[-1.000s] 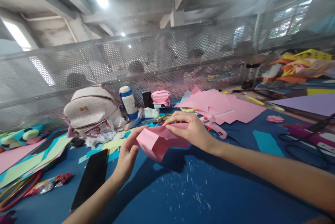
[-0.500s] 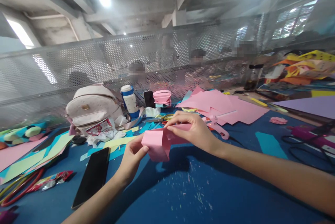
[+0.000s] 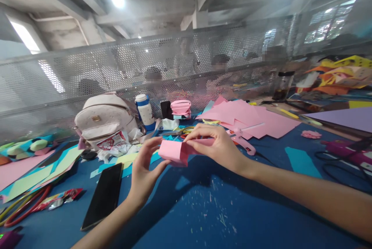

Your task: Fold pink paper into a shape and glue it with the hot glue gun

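A folded pink paper (image 3: 171, 151), shaped like a small box with a strip running off to the right, is held up above the blue table. My left hand (image 3: 143, 169) spans its left end, thumb at the lower edge and fingers at the upper corner. Between the thumb and fingers of my right hand (image 3: 215, 146) the strip is pinched close to the box's right side. Just behind my right hand lies a pink glue gun (image 3: 242, 140). A black phone (image 3: 103, 194) rests on the table by my left forearm.
Pink paper sheets (image 3: 250, 117) are stacked at the back. A white backpack (image 3: 107, 119) and a bottle (image 3: 144, 113) stand behind my left hand, with paper scraps in front. Blue paper (image 3: 302, 161) and black cables lie at right. A perforated metal screen (image 3: 122, 66) runs across the back.
The pink box has tilted, so less of its front side shows. My left hand has loosened, its thumb moving from the front face to the lower edge. My right hand keeps its pinch.
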{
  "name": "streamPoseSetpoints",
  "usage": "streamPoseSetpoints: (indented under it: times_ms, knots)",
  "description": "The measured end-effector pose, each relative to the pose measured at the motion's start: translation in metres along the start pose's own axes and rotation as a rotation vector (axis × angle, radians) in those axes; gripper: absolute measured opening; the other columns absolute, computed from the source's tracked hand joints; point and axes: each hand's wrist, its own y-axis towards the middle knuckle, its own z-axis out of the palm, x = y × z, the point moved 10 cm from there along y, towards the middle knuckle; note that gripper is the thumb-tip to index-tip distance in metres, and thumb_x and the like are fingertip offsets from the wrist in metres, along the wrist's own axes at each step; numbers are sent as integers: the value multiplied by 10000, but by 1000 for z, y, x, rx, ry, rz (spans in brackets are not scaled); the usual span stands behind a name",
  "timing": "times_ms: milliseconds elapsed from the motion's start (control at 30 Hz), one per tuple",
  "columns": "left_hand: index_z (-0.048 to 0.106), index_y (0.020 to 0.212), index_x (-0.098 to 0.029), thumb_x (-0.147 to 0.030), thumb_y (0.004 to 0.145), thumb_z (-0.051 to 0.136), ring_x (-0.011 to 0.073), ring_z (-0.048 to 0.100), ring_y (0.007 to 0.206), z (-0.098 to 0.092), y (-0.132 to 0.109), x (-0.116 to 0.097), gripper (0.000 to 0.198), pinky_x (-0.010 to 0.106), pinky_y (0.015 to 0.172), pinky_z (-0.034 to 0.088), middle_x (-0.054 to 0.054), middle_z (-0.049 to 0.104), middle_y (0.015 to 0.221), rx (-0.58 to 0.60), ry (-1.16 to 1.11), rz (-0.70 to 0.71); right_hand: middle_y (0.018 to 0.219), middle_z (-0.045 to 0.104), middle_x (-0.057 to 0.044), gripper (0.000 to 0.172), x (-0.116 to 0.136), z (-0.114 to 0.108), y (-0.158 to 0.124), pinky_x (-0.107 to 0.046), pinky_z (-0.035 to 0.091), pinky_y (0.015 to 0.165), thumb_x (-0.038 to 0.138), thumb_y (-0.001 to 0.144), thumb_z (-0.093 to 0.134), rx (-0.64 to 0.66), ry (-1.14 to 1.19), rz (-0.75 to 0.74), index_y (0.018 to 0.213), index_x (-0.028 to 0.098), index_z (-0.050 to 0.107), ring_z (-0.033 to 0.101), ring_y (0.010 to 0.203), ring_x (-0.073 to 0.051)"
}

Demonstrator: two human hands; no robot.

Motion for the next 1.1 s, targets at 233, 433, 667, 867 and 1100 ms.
streamPoseSetpoints:
  times_ms: [233, 433, 667, 867, 1100]
  knots:
    - [660, 1075, -194, -70, 789, 720, 137, 580, 787, 11, -12, -84, 318, 270, 716, 485, 26, 604, 895, 19, 577, 604, 763, 686, 0, 63, -4, 0, -6, -264, 471, 679, 138, 788, 699, -68, 27, 6, 745, 183, 707, 623, 720, -121]
    - [637, 1170, -151, -125, 764, 765, 165, 572, 775, 25, -22, -95, 426, 308, 679, 481, 54, 617, 903, 99, 608, 698, 763, 686, -15, 71, 2, 7, -11, -278, 476, 686, 201, 824, 685, -40, 29, -29, 761, 180, 710, 619, 721, -128]
    - [629, 1178, -139, -133, 797, 736, 143, 525, 722, 30, -23, -99, 395, 282, 627, 449, 56, 607, 895, 137, 643, 740, 763, 674, -21, 76, 9, 10, -14, -284, 483, 675, 193, 834, 671, -23, 53, -57, 769, 181, 708, 612, 718, -130]
    - [617, 1206, -194, -178, 790, 751, 158, 524, 731, 30, -24, -97, 437, 301, 651, 437, 62, 635, 939, 140, 667, 732, 769, 677, -22, 82, 13, 10, -14, -288, 494, 672, 195, 843, 656, -23, 58, -82, 784, 193, 713, 614, 725, -135]
    - [626, 1185, -157, -162, 772, 764, 168, 521, 736, 32, -23, -97, 435, 314, 660, 424, 88, 660, 963, 148, 677, 742, 767, 668, -23, 74, 14, 10, -16, -288, 488, 671, 172, 838, 658, -26, 52, -96, 792, 184, 714, 606, 722, -132]
